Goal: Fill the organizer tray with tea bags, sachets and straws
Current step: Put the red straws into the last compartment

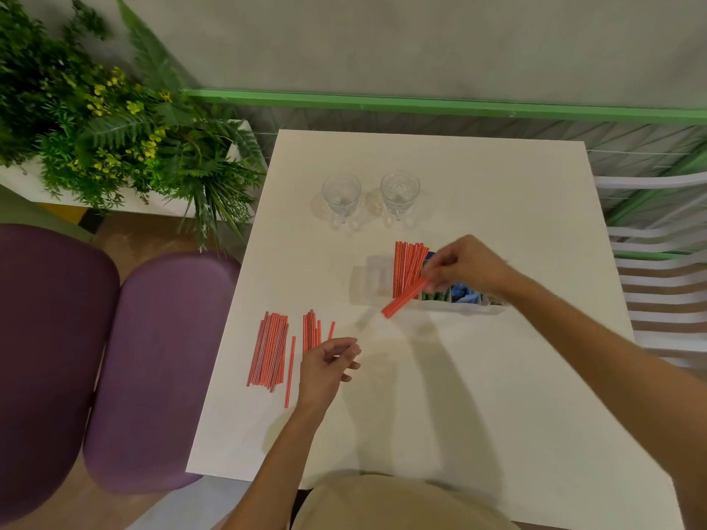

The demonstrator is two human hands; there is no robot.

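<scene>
Seeing it through the head camera, the only view: the right hand [465,267] pinches a small bunch [403,300] of red straws by its upper end. Its fingers are curled round the bunch, which it holds slanted above the near edge of the tray [377,277]. The bunch is blurred, so I cannot tell how many straws it holds. Its lower end sticks out past the tray's near wall, over the table [440,395].

In the tray, filed straws [407,265] lie lengthwise in one compartment. Just right of them, partly behind the hand, sit green and blue packets [438,296]. The left compartment looks bare.

The left hand [329,363] hovers over the table, fingers loosely curled and holding nothing. It is just beside a big pile [267,350] and a smaller pile [311,330], with a loose straw [290,371] between them.

To do this step well, I judge the bunch should be turned parallel to the filed straws and lowered flat onto them, not dropped end first. Slanted as it is, its ends would likely catch the wall or spill onto the packets. Releasing only once the straws rest should keep them together. The left hand is well placed to gather the next pile. Two mugs [341,195] stand well beyond the tray.
</scene>
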